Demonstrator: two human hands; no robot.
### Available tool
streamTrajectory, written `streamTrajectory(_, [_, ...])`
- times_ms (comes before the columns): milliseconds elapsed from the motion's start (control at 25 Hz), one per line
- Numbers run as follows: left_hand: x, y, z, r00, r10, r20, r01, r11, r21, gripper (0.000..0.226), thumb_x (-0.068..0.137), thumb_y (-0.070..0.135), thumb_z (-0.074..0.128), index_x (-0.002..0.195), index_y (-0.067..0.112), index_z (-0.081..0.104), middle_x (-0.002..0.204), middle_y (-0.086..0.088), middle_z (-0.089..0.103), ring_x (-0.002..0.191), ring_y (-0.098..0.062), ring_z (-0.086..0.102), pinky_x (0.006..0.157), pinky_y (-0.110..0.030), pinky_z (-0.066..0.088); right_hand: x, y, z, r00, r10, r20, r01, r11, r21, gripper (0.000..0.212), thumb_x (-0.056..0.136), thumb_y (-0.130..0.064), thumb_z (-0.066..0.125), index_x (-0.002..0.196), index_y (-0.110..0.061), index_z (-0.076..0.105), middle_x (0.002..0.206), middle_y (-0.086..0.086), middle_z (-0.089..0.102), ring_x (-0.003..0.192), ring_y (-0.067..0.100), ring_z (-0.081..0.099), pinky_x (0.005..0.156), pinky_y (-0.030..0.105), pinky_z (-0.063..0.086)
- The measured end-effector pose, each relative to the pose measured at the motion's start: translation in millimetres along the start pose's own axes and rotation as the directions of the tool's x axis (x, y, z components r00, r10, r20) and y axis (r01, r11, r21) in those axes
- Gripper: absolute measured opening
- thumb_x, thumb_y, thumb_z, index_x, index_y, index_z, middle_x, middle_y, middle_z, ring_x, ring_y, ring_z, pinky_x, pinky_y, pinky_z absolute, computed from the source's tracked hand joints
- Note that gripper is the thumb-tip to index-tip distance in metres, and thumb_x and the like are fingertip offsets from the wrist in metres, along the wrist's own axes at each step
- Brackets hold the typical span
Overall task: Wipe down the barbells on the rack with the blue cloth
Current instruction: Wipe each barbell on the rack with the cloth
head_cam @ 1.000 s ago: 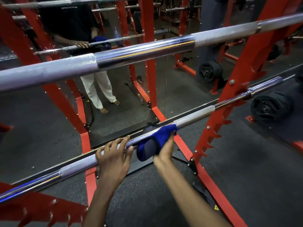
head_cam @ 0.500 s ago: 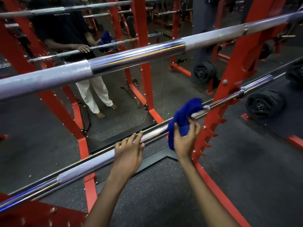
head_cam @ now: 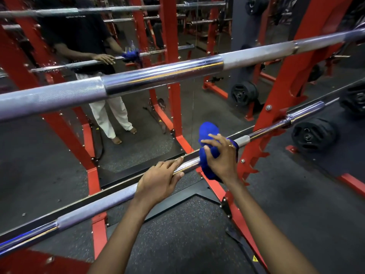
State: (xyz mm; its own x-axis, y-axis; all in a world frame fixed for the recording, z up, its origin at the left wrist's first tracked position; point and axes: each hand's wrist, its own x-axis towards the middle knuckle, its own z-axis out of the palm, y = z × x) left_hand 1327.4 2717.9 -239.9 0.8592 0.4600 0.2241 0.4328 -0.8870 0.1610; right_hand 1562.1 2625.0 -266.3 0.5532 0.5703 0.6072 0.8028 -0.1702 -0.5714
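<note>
Two steel barbells cross the red rack (head_cam: 280, 107) diagonally. The lower barbell (head_cam: 94, 212) runs from bottom left up to the right; the upper barbell (head_cam: 158, 78) passes closer to the camera. The blue cloth (head_cam: 207, 133) is bunched around the lower bar just left of the right upright. My right hand (head_cam: 222, 157) clasps the cloth against the bar. My left hand (head_cam: 160, 180) lies over the same bar a short way to the left, fingers curled over its smooth middle section.
A mirror (head_cam: 128, 115) behind the rack reflects a person and more red frames. Black weight plates (head_cam: 313, 134) hang low at the right, another plate stack (head_cam: 245, 93) sits further back. Dark rubber flooring (head_cam: 177, 234) lies below.
My right hand slid the blue cloth up the lower bar to the right, close to the red upright. My left hand followed to the right along the bar.
</note>
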Motion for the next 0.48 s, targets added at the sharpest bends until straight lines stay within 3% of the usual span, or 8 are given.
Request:
streamTrajectory(120, [1, 2, -1, 1.000, -0.022, 0.012, 0.022, 1.000, 0.015, 0.062, 0.102, 0.062, 0.018, 0.158, 0.038, 0.028, 0.135, 0.009, 0.061, 0.116, -0.018, 0.060, 0.087, -0.036, 0.051, -11, 19, -6, 0.990, -0.142, 0.008, 0.142, 0.989, 0.039, 0.026, 0.096, -0.038, 0.066, 0.117, -0.025, 0.074, 0.131, 0.001, 0.066, 0.131, 0.024, 0.058, 0.115, 0.043, 0.040])
streamTrajectory(200, [0, 5, -3, 0.999, -0.033, 0.014, 0.032, 0.999, 0.023, 0.061, 0.104, 0.060, 0.022, 0.161, 0.038, 0.016, 0.130, 0.008, 0.062, 0.109, -0.019, 0.062, 0.079, -0.036, 0.050, -7, 33, -6, 0.987, -0.037, -0.159, 0.043, 0.999, 0.032, 0.027, 0.097, -0.034, 0.064, 0.117, -0.020, 0.073, 0.132, 0.003, 0.066, 0.132, 0.025, 0.056, 0.115, 0.039, 0.040])
streamTrajectory(320, [0, 9, -10, 0.995, -0.088, 0.055, 0.088, 0.996, -0.001, 0.067, 0.104, 0.060, 0.025, 0.161, 0.041, -0.006, 0.136, 0.009, 0.054, 0.109, -0.020, 0.063, 0.068, -0.036, 0.045, -3, 31, 7, 0.913, 0.204, -0.354, -0.176, 0.978, 0.111, 0.023, 0.096, -0.026, 0.064, 0.114, -0.016, 0.073, 0.131, 0.005, 0.065, 0.132, 0.027, 0.055, 0.115, 0.040, 0.040])
streamTrajectory(480, [16, 15, -20, 0.930, -0.222, 0.293, 0.269, 0.954, -0.131, 0.069, 0.102, 0.067, 0.021, 0.159, 0.045, -0.010, 0.157, 0.007, 0.039, 0.131, -0.023, 0.054, 0.089, -0.039, 0.043, -15, 3, 15, 0.827, 0.401, -0.393, -0.292, 0.905, 0.309, 0.038, 0.097, -0.031, 0.066, 0.130, -0.014, 0.068, 0.144, 0.007, 0.059, 0.145, 0.022, 0.043, 0.121, 0.029, 0.032])
